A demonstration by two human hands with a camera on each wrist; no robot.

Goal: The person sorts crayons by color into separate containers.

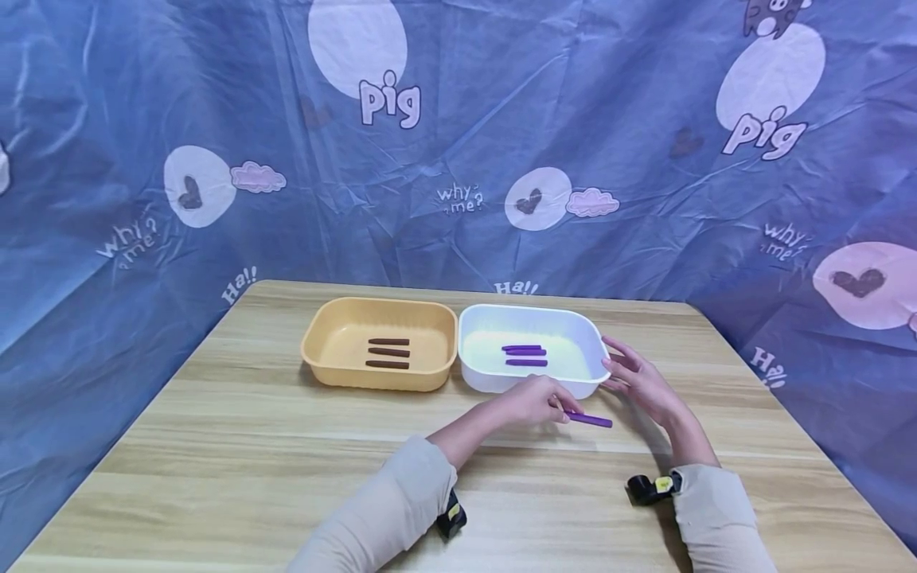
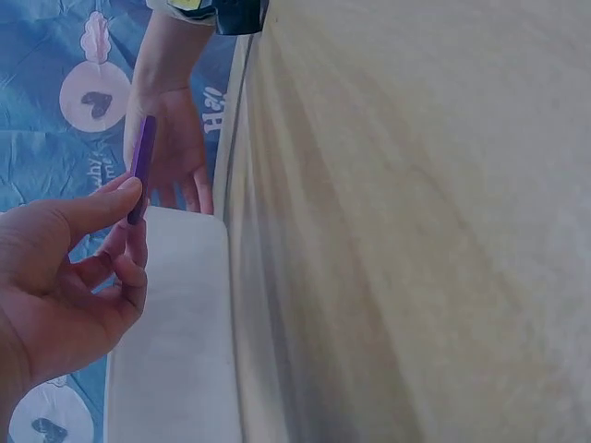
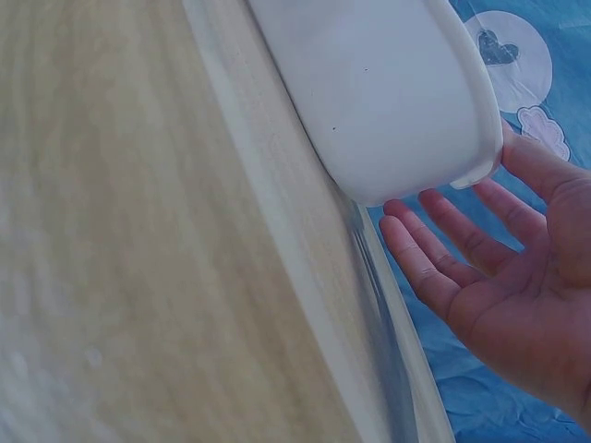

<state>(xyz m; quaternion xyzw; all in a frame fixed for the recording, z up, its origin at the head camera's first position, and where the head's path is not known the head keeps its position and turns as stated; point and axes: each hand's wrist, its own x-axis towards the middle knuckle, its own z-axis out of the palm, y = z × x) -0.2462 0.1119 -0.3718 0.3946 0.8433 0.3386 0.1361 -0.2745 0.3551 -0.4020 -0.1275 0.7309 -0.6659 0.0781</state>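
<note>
My left hand (image 1: 537, 400) pinches a purple crayon (image 1: 591, 419) between thumb and fingers, in front of the white bin (image 1: 494, 383). The left wrist view shows the crayon (image 2: 140, 171) tilted steeply, its lower end in the fingertips. At the bin's right end is my right hand (image 1: 645, 386), fingers spread and fairly straight. In the right wrist view its thumb meets the rim of the white bin (image 3: 388, 101), with the fingers beside the end wall. Three purple crayons (image 1: 526, 363) lie on the white bin's floor.
Against the white bin's left side stands a yellow-orange bin (image 1: 380, 378) holding three brown crayons (image 1: 388, 364). Both bins sit toward the back of a wood-grain table (image 1: 251, 461). A blue printed cloth (image 1: 458, 143) hangs behind and around it.
</note>
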